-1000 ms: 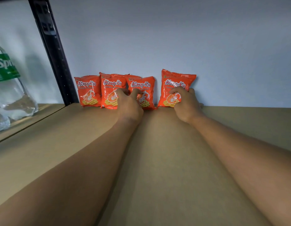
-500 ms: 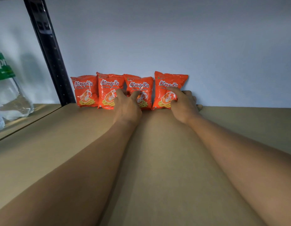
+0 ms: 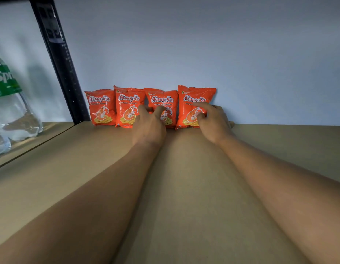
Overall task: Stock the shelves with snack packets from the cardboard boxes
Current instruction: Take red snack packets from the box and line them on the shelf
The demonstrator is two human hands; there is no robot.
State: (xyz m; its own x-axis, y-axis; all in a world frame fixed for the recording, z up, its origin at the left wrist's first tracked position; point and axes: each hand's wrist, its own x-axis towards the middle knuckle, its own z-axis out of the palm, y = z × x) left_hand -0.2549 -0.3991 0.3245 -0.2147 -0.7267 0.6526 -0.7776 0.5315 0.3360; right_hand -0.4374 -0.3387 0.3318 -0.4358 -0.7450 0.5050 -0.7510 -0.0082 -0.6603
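Note:
Several orange-red prawn cracker packets stand upright in a row against the back wall of the brown shelf [image 3: 184,187]. The rightmost packet [image 3: 193,96] has my right hand [image 3: 212,122] against its front, fingertips touching its lower right part. My left hand [image 3: 149,126] reaches in with spread, relaxed fingers that touch the fronts of the two middle packets [image 3: 127,103] [image 3: 163,100]. The leftmost packet [image 3: 100,107] stands untouched. Both forearms stretch over the shelf board. No cardboard box is in view.
A black shelf upright [image 3: 58,60] rises just left of the packets. Beyond it, on the neighbouring shelf, stands a clear plastic bottle with a green label [image 3: 11,107]. The brown shelf board runs on to the right of the row along the pale wall.
The rightmost packet moved left and now stands close beside the others. My right hand eased from gripping it to touching its front. My left hand spread its fingers over the middle packets.

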